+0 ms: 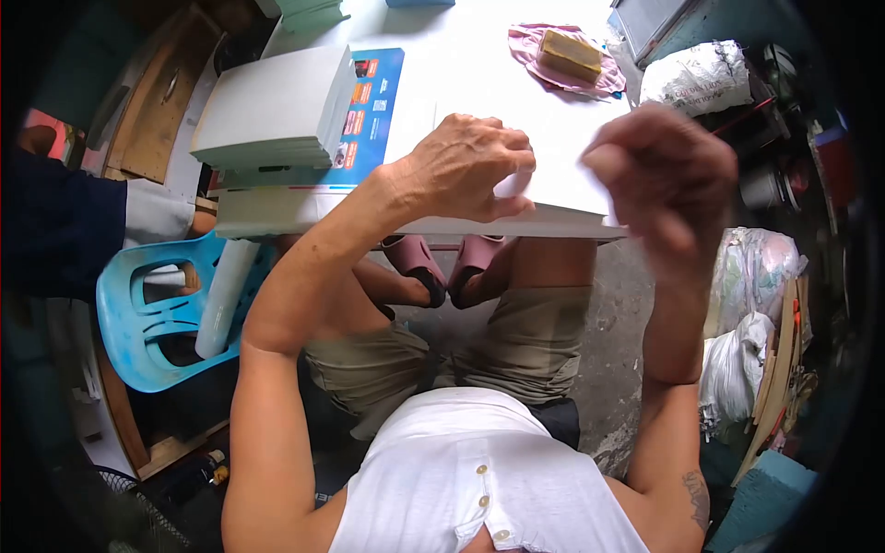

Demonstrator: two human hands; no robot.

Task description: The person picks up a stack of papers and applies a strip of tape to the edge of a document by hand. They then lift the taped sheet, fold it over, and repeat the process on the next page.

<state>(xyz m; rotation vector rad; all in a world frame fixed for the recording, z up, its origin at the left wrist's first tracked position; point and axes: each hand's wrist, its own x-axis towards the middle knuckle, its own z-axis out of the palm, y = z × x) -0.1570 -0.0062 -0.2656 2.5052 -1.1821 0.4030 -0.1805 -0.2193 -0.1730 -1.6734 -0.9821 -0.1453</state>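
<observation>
My left hand [475, 168] is at the front edge of the white table [442, 83], its fingers curled; what they hold, if anything, is hidden. To the right, my right hand [659, 170] is raised over the table's right front corner, blurred by motion, with its fingers bent. A thick stack of white paper [267, 101] lies left of my left hand, on a blue printed sheet [378, 106]. Beyond my hands, a yellow-brown block [569, 57] rests on a pink cloth [527, 46].
A blue plastic chair [124, 295] with a white roll [224, 304] on it stands at the left, near a person in dark clothing [64, 221]. White sacks [696, 78], plastic bags [756, 267] and wooden strips [774, 378] line the right side. Pink slippers [415, 258] show under the table.
</observation>
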